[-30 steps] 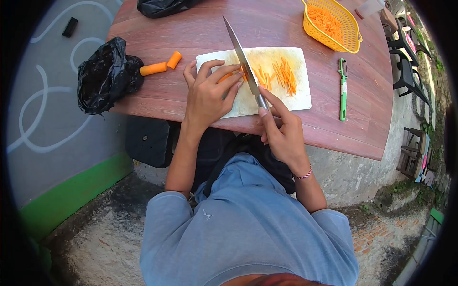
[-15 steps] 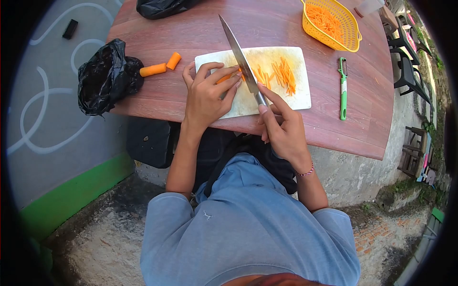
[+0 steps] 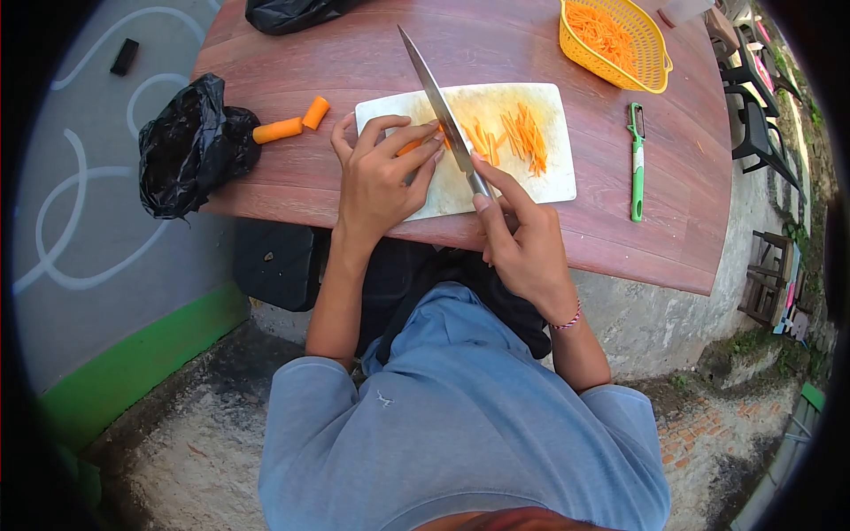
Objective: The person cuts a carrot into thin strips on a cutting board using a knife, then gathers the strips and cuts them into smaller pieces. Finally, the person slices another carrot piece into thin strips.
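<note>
My right hand [image 3: 524, 243] grips the handle of a long kitchen knife [image 3: 434, 91], its thumb and index finger near the base of the blade. The blade slants up and left across a white cutting board [image 3: 556, 177]. Bent fingers of my left hand [image 3: 374, 188] press a carrot piece [image 3: 409, 148] on the board, just left of the blade; most of that piece is hidden under the fingers. Right of the knife lie a few cut carrot sticks [image 3: 482, 142] and a looser pile of thin carrot strips [image 3: 529, 140].
Two peeled carrot chunks [image 3: 278, 131] lie by a crumpled black plastic bag [image 3: 197, 150] at the table's left edge. A green peeler [image 3: 637, 164] rests right of the board. Beyond it stands a yellow basket [image 3: 658, 71] of shredded carrot. Another black bag [image 3: 292, 13] is at the far edge.
The whole view has shifted slightly. Both hands and the knife keep nearly the same places over the board, with the left hand still on the carrot piece.
</note>
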Demonstrator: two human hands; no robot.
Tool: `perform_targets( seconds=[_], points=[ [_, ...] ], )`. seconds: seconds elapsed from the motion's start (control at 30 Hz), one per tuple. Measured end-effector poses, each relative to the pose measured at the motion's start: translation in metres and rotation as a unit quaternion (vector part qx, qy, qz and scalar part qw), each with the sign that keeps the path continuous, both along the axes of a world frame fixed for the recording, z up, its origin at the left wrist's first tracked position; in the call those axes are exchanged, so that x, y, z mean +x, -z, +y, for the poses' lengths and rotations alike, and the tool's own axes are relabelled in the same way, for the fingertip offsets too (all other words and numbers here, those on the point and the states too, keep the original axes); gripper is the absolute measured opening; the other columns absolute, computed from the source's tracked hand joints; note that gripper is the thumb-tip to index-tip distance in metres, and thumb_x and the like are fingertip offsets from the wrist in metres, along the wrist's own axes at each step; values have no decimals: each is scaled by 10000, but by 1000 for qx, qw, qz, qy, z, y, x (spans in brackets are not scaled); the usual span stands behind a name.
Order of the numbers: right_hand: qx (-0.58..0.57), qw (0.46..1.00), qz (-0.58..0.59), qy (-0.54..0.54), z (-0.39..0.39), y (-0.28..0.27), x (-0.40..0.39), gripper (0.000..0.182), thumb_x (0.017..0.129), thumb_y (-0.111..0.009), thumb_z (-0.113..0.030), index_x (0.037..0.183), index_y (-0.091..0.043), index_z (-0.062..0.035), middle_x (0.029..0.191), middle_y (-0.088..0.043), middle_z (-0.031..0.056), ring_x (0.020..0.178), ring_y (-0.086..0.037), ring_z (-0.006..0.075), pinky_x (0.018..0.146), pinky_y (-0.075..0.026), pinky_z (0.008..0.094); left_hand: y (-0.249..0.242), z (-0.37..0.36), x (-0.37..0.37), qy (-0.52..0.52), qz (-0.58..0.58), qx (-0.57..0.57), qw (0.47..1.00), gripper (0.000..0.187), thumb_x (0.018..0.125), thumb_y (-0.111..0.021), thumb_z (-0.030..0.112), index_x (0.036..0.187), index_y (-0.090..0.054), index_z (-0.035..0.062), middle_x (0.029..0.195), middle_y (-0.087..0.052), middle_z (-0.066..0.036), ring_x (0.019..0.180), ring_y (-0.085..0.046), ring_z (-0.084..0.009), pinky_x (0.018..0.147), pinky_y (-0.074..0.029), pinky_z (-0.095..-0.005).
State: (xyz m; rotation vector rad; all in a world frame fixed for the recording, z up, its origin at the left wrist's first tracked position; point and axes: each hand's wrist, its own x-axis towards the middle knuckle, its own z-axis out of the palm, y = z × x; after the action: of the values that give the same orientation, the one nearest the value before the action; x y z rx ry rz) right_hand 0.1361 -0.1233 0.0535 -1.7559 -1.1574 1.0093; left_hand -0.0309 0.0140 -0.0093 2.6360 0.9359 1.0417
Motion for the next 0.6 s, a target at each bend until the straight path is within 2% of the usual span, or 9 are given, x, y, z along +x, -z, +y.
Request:
perform_targets(
  seconds=[0.07, 0.17, 0.3, 0.4, 0.47, 0.6],
  points=[
    [54, 998, -25, -8, 1, 3, 0, 419, 1042, -660, -100, 1460, -645, -78, 849, -701, 311, 777, -763, 442, 707, -564, 435, -1, 0, 0, -1, 1, -3, 1000, 168, 908, -824, 184, 1067, -875, 168, 1176, -817, 49, 1173, -679, -204, 1177, -265, -590],
    [40, 998, -38, -13, 5, 4, -1, 420, 1042, -660, -109, 1460, -642, -78, 865, -700, 326, 825, -753, 475, 720, -570, 464, -3, 0, 0, 0, 6, 1, 1000, 171, 906, -824, 182, 1068, -875, 170, 1170, -817, 53, 1167, -681, -200, 1177, -264, -593],
    [49, 998, -44, -17, 12, 2, -1, 417, 1047, -656, -123, 1462, -643, -83, 812, -691, 308, 769, -753, 456, 692, -560, 458, -2, 0, 1, 1, 6, 4, 1000, 177, 900, -827, 184, 1070, -876, 174, 1161, -817, 58, 1164, -683, -197, 1177, -264, -594],
    [5, 999, -43, -12, 20, -2, 0, 421, 1051, -654, -136, 1470, -642, -93, 752, -674, 286, 705, -739, 437, 662, -547, 450, -2, 0, 0, 0, 7, 7, 1000, 182, 896, -830, 186, 1071, -876, 178, 1155, -816, 60, 1162, -683, -195, 1177, -264, -594],
    [44, 997, -59, -14, 22, 3, 0, 422, 1054, -652, -143, 1475, -646, -103, 712, -657, 270, 649, -718, 421, 636, -534, 447, -2, 0, 0, -4, 6, 9, 1000, 186, 895, -832, 190, 1076, -875, 180, 1157, -814, 61, 1161, -683, -194, 1177, -266, -591],
    [37, 998, -47, -6, 18, 4, 3, 419, 1057, -653, -151, 1473, -652, -104, 723, -657, 281, 650, -710, 435, 629, -525, 444, -1, -1, 0, -6, 6, 8, 1000, 185, 896, -833, 192, 1076, -875, 181, 1158, -814, 60, 1161, -682, -194, 1178, -269, -589]
  ],
)
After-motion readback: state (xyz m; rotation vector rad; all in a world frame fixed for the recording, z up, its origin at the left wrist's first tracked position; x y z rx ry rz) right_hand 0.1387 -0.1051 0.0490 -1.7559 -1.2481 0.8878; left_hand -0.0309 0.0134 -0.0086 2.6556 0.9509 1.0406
